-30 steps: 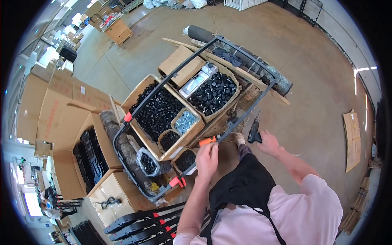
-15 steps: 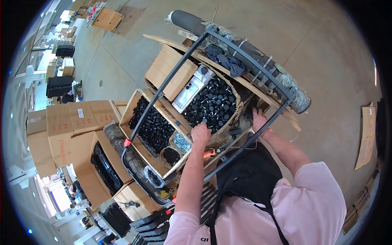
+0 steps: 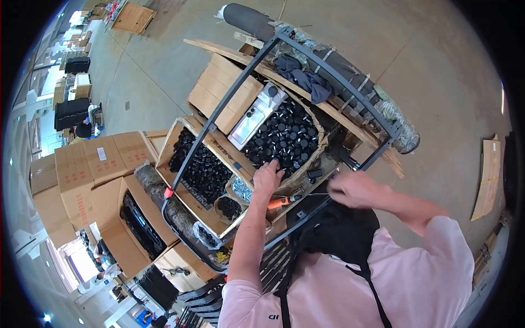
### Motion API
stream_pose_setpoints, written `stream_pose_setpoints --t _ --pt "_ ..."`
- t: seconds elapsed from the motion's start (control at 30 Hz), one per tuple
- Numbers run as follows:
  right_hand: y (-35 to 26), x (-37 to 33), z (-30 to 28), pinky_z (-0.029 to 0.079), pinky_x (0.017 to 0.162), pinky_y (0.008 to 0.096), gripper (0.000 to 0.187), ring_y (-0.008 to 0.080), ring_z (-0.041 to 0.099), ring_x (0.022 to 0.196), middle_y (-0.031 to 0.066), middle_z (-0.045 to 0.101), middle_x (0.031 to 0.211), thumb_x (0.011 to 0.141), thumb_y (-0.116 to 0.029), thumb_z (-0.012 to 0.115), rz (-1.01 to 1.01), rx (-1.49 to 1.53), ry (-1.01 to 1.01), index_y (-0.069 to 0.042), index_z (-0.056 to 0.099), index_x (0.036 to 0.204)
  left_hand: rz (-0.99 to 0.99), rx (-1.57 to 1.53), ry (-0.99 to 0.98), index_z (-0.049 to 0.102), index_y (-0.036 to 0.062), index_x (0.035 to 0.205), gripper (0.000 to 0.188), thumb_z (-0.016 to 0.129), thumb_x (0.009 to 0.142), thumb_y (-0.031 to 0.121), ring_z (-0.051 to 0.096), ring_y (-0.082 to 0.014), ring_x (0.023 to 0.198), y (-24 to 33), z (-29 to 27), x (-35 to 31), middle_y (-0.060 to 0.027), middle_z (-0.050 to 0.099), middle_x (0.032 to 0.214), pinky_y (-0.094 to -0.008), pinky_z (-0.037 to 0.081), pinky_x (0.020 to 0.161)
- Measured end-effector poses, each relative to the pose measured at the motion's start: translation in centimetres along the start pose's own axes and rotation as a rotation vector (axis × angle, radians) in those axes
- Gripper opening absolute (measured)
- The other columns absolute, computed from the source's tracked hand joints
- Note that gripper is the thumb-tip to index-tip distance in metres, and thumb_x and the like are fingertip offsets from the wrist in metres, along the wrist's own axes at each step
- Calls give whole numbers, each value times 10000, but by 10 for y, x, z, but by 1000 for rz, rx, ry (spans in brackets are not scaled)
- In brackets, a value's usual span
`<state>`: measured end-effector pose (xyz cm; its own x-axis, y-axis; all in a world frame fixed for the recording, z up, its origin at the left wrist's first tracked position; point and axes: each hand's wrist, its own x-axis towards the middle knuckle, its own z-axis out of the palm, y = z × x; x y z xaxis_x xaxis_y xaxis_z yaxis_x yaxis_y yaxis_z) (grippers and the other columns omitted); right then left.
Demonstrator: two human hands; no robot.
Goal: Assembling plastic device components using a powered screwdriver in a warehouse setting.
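Left hand (image 3: 267,178): half-curled, fingertips were at the black knobs (image 3: 289,127) — I couldn't tell its hold.
Right hand (image 3: 354,189): curled, blurred near the grey frame (image 3: 212,125) — contents I couldn't tell.

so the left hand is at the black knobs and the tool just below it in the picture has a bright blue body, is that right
Not quite: the tool has a bright orange body, not blue, as the head view shows. The rest stands: the left hand is at the black knobs, with the tool just below it in the picture.
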<state>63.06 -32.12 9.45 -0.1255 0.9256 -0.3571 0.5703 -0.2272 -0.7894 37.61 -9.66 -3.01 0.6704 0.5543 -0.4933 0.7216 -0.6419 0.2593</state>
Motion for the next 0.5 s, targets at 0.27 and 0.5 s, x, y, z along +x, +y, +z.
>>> stream_pose_setpoints --t 0.27,0.5 --pt "31 183 56 591 725 426 188 281 770 933 104 798 977 890 -163 645 111 -613 -99 -108 818 940 120 -133 194 646 75 1185 336 752 874 147 687 -406 990 -4 17 -11 -185 701 1041 -494 556 895" --pt "46 176 52 596 715 404 180 258 790 891 80 810 942 890 -186 674 98 -690 -109 -136 840 939 23 -663 306 535 -5 1327 333 614 1057 173 697 -276 1042 31 -49 30 -194 696 1149 -395 543 946"
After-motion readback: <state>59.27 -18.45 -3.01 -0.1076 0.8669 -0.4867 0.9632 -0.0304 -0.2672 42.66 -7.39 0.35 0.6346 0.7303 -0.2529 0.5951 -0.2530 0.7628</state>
